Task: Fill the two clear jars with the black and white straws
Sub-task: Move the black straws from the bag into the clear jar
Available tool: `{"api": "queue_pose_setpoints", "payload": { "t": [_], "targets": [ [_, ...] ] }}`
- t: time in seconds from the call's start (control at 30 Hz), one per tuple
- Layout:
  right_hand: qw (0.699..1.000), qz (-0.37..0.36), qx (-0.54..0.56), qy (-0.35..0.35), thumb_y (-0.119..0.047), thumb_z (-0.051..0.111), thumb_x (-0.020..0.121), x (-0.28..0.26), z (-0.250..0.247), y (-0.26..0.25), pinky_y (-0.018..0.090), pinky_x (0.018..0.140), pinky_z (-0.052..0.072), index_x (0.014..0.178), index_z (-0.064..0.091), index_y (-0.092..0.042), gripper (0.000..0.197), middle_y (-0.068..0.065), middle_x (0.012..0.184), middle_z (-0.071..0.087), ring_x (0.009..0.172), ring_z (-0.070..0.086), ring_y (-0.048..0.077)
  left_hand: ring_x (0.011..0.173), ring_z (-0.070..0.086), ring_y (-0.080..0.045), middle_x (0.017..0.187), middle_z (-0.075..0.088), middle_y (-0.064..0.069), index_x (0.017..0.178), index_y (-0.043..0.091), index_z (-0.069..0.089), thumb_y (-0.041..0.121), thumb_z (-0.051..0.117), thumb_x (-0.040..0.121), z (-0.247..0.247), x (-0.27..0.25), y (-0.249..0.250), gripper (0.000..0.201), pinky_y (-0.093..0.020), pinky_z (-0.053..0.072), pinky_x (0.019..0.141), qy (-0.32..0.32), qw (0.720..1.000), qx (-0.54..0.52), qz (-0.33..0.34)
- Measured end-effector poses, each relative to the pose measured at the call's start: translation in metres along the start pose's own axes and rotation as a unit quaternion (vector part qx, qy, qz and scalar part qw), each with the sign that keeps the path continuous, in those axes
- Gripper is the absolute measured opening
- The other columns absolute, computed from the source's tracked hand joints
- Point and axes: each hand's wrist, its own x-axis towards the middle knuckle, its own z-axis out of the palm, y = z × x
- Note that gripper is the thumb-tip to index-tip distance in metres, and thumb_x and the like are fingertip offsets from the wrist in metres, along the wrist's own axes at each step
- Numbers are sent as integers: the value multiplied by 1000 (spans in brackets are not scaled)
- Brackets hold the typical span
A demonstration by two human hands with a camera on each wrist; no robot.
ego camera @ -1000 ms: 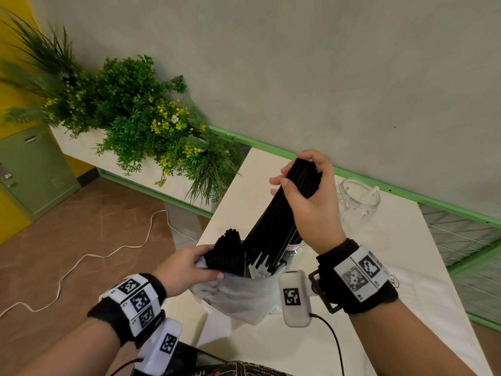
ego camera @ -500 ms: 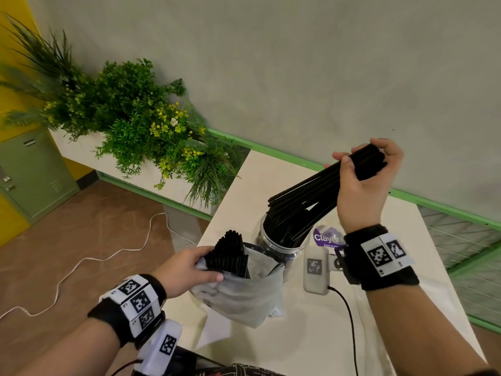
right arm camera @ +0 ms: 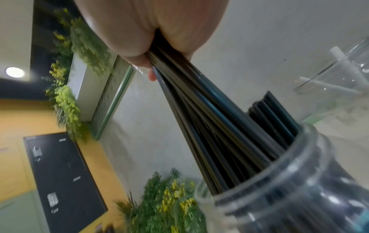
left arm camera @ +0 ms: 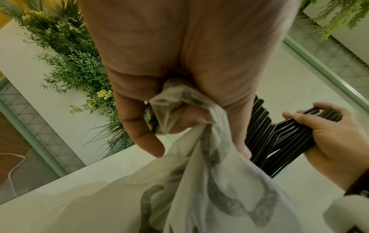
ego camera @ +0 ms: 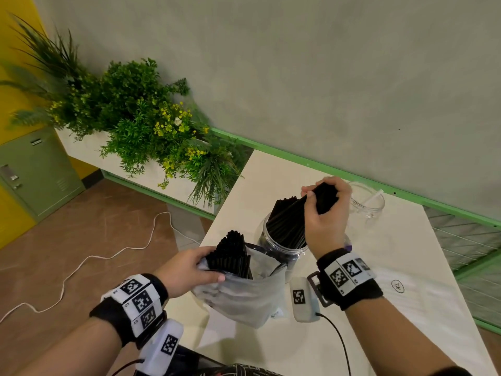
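My right hand [ego camera: 325, 207] grips the top of a bundle of black straws [ego camera: 287, 223] whose lower ends stand inside a clear jar [ego camera: 273, 251] on the white table [ego camera: 406, 308]. In the right wrist view the black straws [right arm camera: 209, 126] fan down into the clear jar [right arm camera: 289, 181]. My left hand [ego camera: 187, 270] holds a translucent plastic bag [ego camera: 244, 297] with more black straws [ego camera: 233, 253] sticking out of it. In the left wrist view the fingers pinch the plastic bag [left arm camera: 179, 107]. A second clear jar [ego camera: 367, 199] behind my right hand holds white straws [right arm camera: 335, 69].
A planter of green plants [ego camera: 135, 126] with yellow flowers runs along the table's left side. A white cable [ego camera: 95, 256] lies on the brown floor. The wall and a green ledge [ego camera: 406, 196] close the table's far edge. A sheet marked XL [ego camera: 396, 285] lies at right.
My right hand has carried the black straw bundle out of the bag, swung it over the jar and lowered it, so the straws now stand in the jar. The left hand stays on the bag.
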Motion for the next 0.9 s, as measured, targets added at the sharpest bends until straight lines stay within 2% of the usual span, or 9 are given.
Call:
{"api": "queue_pose_setpoints", "payload": {
  "t": [0.1, 0.2, 0.33, 0.5, 0.6, 0.67, 0.73, 0.83, 0.9],
  "targets": [
    [999, -2, -28, -46, 8, 52, 89, -14, 7, 9, 24, 88, 46, 107, 45, -26, 39, 13, 97, 62, 95, 63, 14, 103, 56, 12, 109, 66, 21, 103, 46, 56, 32, 78, 75, 1, 0, 0, 38, -13, 42, 88, -1, 1000, -1, 3],
    [993, 20, -63, -96, 4, 57, 88, -23, 11, 22, 32, 89, 49, 104, 50, -24, 32, 6, 99, 63, 97, 61, 13, 104, 57, 10, 109, 66, 21, 103, 46, 56, 38, 78, 73, 1, -1, -1, 39, -18, 43, 92, -1, 1000, 0, 2],
    [979, 103, -79, -159, 0, 60, 87, -23, 4, 34, 40, 96, 48, 97, 57, -24, 26, 1, 99, 66, 100, 60, 10, 106, 57, 8, 109, 66, 21, 103, 47, 56, 54, 72, 61, 1, -4, -1, 45, -21, 44, 95, 0, 1000, -6, 0],
    [963, 183, -13, -199, 2, 60, 89, -14, -12, 38, 47, 102, 45, 101, 60, -13, 19, 7, 102, 70, 107, 62, 21, 109, 58, 3, 111, 66, 18, 110, 42, 57, 43, 78, 70, 1, -4, -4, 45, -24, 44, 98, 0, 1000, -7, -6],
    [954, 210, 17, -213, 4, 58, 89, -8, -17, 35, 44, 100, 47, 98, 62, -10, 17, 10, 101, 71, 106, 63, 26, 109, 57, 5, 112, 66, 21, 109, 47, 55, 60, 72, 58, 2, -3, -5, 55, -24, 44, 98, 0, 1000, -2, -2],
    [947, 224, 23, -227, 4, 58, 90, -7, -18, 33, 39, 98, 48, 100, 61, -8, 16, 12, 101, 71, 105, 64, 24, 109, 56, 6, 114, 65, 22, 112, 46, 55, 65, 69, 55, 3, -2, -5, 62, -24, 43, 99, 0, 1000, 1, -3],
    [939, 232, 10, -254, 0, 59, 91, -7, -18, 33, 37, 98, 47, 101, 60, -9, 13, 10, 102, 72, 106, 63, 22, 109, 56, 6, 114, 65, 22, 116, 43, 55, 63, 71, 57, 3, -2, -4, 64, -24, 43, 98, -2, 1000, 8, -5],
    [930, 221, -30, -293, -6, 62, 90, -6, -19, 33, 35, 97, 48, 99, 61, -8, 8, 5, 100, 73, 102, 65, 17, 110, 56, 4, 115, 64, 21, 120, 39, 55, 45, 78, 70, 3, -2, -2, 55, -23, 43, 99, -1, 1000, 12, -6],
    [934, 204, -45, -289, -7, 63, 90, -7, -20, 32, 35, 96, 49, 98, 61, -10, 10, 3, 98, 73, 101, 65, 16, 111, 56, 3, 116, 63, 19, 123, 34, 55, 38, 77, 74, 3, -3, -1, 54, -21, 42, 98, 2, 1000, 14, -10]
  ]
}}
